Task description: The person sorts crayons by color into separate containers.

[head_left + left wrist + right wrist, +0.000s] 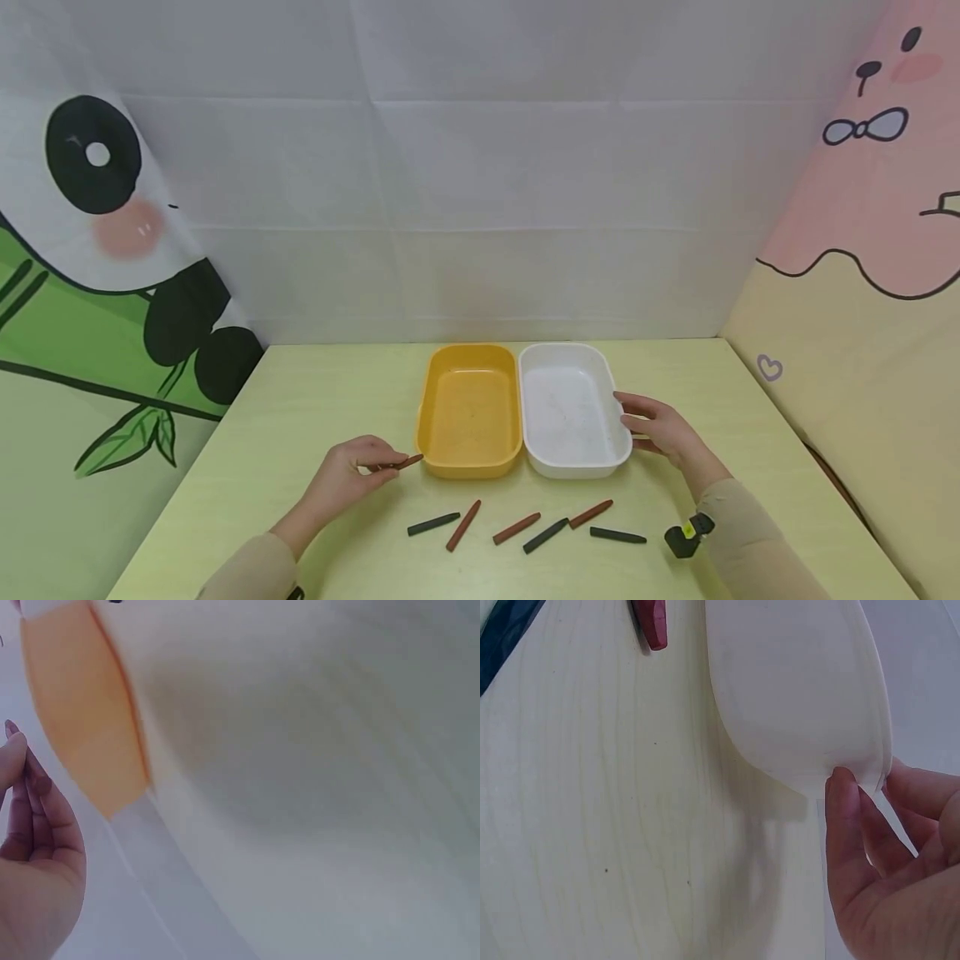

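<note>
My left hand (pixel 356 468) pinches a reddish-brown crayon (pixel 408 461) between thumb and fingers, its tip right at the near left corner of the yellow tray (pixel 422 417). In the left wrist view this hand (pixel 41 847) shows at the left edge, below the blurred yellow tray (pixel 86 705). My right hand (pixel 663 429) grips the right side of the white tray (pixel 573 408). Seen from the right wrist, thumb and fingers of that hand (pixel 900 862) hold the rim of the white tray (pixel 795 682). The yellow and white trays stand side by side with bare floors.
Several crayons lie in a loose row before the trays, some dark, like this one (pixel 433 523), others reddish-brown, like this one (pixel 463 525). The pale yellow table (pixel 337 383) meets a white curtain (pixel 480 208) behind and printed cloths at both sides.
</note>
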The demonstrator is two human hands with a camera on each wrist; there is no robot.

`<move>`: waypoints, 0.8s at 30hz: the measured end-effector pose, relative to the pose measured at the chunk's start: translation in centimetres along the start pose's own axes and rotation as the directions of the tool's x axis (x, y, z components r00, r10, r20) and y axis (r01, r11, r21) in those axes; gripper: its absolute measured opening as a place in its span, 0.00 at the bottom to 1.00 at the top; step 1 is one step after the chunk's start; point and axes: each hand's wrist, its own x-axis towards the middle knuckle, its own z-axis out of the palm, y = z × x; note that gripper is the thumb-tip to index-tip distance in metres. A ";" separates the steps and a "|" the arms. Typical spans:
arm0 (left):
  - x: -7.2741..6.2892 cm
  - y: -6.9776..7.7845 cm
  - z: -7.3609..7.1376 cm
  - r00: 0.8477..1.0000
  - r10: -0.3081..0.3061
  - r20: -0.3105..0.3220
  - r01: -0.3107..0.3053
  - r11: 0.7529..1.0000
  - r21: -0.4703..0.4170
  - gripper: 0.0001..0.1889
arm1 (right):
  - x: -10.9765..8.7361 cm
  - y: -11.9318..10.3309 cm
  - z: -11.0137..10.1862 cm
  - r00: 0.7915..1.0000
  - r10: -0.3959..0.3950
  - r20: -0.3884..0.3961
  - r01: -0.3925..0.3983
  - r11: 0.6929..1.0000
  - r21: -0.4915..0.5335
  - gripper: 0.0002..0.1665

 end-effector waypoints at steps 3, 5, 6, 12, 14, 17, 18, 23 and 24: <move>0.4 0.7 0.2 1.000 -0.002 -0.007 0.001 0.999 -0.036 0.12 | 0.0 0.1 0.0 1.000 0.001 -0.004 -0.001 1.000 0.012 0.33; 0.8 1.2 0.4 1.000 -0.001 -0.007 0.000 0.999 -0.049 0.13 | 0.1 0.1 0.0 1.000 0.003 -0.006 -0.003 1.000 0.017 0.33; 1.0 1.5 0.6 1.000 0.001 -0.008 -0.002 0.999 -0.052 0.13 | 0.1 0.2 0.0 1.000 0.005 -0.007 -0.005 1.000 0.018 0.33; 2.8 3.5 1.9 1.000 0.011 -0.008 -0.012 0.998 -0.067 0.12 | 0.2 0.3 0.0 1.000 0.012 -0.011 -0.012 1.000 0.019 0.33; 3.4 4.2 2.4 1.000 0.017 -0.005 -0.017 0.997 -0.077 0.11 | 0.2 0.3 0.0 1.000 0.014 -0.013 -0.014 1.000 0.018 0.32; 4.3 5.0 3.4 1.000 0.018 -0.005 -0.018 0.995 -0.094 0.11 | 0.2 0.2 0.0 1.000 0.015 -0.015 -0.015 1.000 0.019 0.32; 4.6 5.2 3.7 1.000 0.019 -0.004 -0.020 0.995 -0.101 0.11 | 0.2 0.2 0.0 1.000 0.015 -0.014 -0.015 1.000 0.019 0.33; 5.6 6.3 5.3 0.999 0.041 -0.004 -0.041 0.994 -0.103 0.10 | 0.1 0.2 -0.1 1.000 0.014 -0.012 -0.014 1.000 0.027 0.33; 5.8 6.5 5.7 0.999 0.045 -0.002 -0.045 0.994 -0.104 0.10 | 0.1 0.2 -0.1 1.000 0.013 -0.012 -0.013 1.000 0.029 0.33</move>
